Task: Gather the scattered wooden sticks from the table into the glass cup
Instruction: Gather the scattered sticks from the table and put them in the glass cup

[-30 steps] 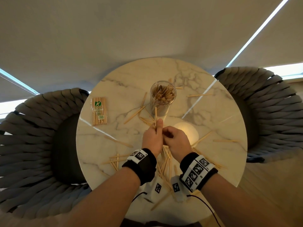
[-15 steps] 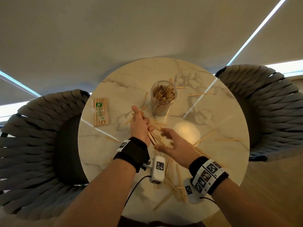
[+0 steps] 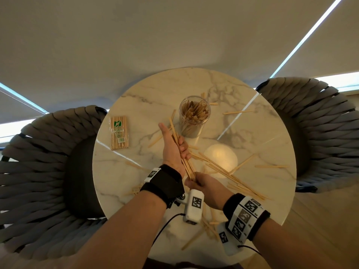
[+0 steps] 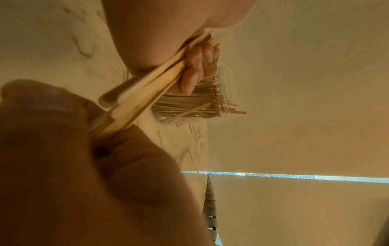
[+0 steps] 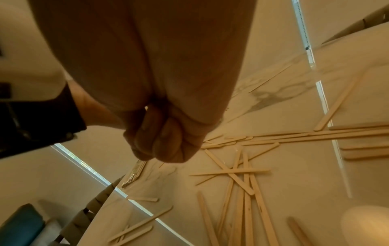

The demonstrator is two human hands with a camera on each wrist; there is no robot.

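My left hand (image 3: 174,150) grips a bundle of wooden sticks (image 3: 188,166) above the middle of the round marble table (image 3: 262,136), thumb pointing away from me. My right hand (image 3: 205,183) pinches the near end of that bundle. In the left wrist view the bundle (image 4: 145,89) runs from my curled left fingers (image 4: 196,69) down into the right hand's fingertips. The glass cup (image 3: 194,115) stands upright just beyond the left hand, packed with sticks. Several loose sticks (image 3: 229,174) lie scattered right of and below my hands; the right wrist view shows the loose sticks (image 5: 242,174) crossed on the marble.
A sealed packet of sticks (image 3: 118,133) lies at the table's left side. Single sticks lie far right (image 3: 272,166) and beyond the cup (image 3: 238,112). Woven grey chairs flank the table on the left (image 3: 38,171) and right (image 3: 320,123).
My right hand, open half a second ago, has closed on the bundle's near end. The left hand has drawn the sticks together and turned thumb-up beside the cup.
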